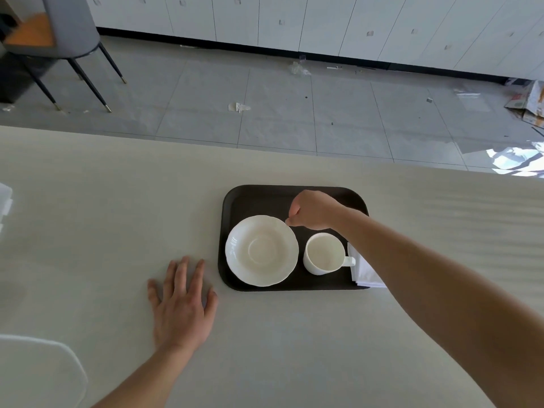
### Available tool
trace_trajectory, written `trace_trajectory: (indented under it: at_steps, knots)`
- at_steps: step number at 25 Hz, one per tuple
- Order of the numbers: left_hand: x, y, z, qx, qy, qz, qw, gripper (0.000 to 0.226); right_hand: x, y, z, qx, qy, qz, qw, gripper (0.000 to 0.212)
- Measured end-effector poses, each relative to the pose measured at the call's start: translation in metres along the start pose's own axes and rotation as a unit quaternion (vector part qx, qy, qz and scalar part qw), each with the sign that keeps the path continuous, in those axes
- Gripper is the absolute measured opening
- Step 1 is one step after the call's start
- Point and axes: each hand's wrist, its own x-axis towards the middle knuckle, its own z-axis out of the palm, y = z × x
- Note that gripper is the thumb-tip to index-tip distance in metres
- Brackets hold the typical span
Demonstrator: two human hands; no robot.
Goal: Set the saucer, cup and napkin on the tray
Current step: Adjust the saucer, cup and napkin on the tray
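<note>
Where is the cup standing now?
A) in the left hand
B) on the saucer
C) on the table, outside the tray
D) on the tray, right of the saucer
D: the cup stands upright on the tray, beside the saucer, not on it.

A pale, faintly grained counter [117,201] fills the near half of the view. Beyond its far edge lies a floor [279,113] of large grey tiles, littered with scraps of paper [239,107] and plastic. Past the floor, a wall of white cabinet doors [294,16] runs above a dark baseboard. Beyond the counter's left end stands a grey chair [67,28] on thin dark legs. Beyond its right end lies crumpled cardboard [528,104], with bright light glaring off the floor nearby.
</note>
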Motion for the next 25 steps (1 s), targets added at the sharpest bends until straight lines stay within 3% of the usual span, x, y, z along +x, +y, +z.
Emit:
trace_trajectory:
  at_steps: [13, 25]
  knots:
    - [0.000, 0.001, 0.001, 0.007, 0.000, 0.003, 1.000, 0.064, 0.025, -0.009, 0.013, -0.037, -0.064, 0.038, 0.997, 0.028]
    - [0.001, -0.003, 0.003, 0.022, -0.002, 0.003, 1.000, 0.063, 0.038, -0.017, 0.017, 0.057, -0.019, 0.070, 0.996, 0.024]
